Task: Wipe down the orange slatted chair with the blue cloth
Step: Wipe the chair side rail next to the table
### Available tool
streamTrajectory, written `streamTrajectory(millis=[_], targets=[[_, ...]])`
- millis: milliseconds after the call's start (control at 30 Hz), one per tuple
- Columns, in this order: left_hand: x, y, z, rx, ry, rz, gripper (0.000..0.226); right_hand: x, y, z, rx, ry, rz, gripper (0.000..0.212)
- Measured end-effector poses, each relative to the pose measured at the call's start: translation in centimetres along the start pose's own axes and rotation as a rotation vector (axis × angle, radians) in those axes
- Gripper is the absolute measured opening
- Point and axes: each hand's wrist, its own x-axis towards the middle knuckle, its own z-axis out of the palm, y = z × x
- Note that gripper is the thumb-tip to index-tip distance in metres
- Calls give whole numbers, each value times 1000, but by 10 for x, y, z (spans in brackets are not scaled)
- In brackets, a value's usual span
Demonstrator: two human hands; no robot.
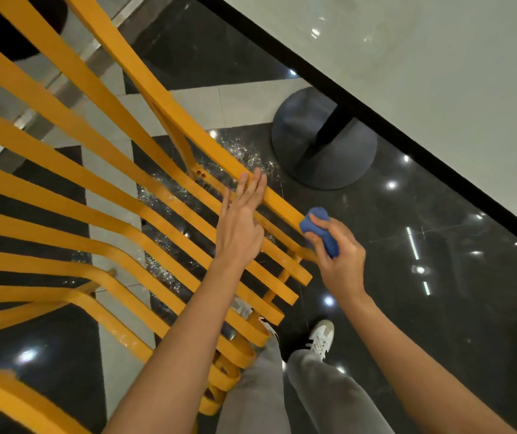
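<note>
The orange slatted chair [100, 195] fills the left and middle of the view, its long slats running diagonally from upper left to lower right. My left hand [241, 223] hovers flat over the slats with fingers stretched out, fingertips near the outermost slat. My right hand [341, 255] is closed around the bunched blue cloth [318, 228], which presses against the end of the outermost slat at the chair's right edge. Below the hands I see my grey trousers and white shoes.
A white table top with a black edge [407, 133] crosses the upper right. Its dark round pedestal base [323, 142] stands on the glossy black floor just beyond the chair. Pale floor tiles show between the slats.
</note>
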Motion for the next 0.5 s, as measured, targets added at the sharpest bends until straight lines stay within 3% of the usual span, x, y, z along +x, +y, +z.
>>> streamTrajectory(millis=[267, 400, 500], targets=[[1, 7, -1, -205, 28, -85, 88, 57, -42, 45, -99, -58, 54, 24], [1, 7, -5, -148, 3, -92, 87, 15, -16, 17, -37, -32, 27, 28], [0, 12, -7, -122, -1, -103, 85, -9, -2, -6, 102, 56, 131, 26]])
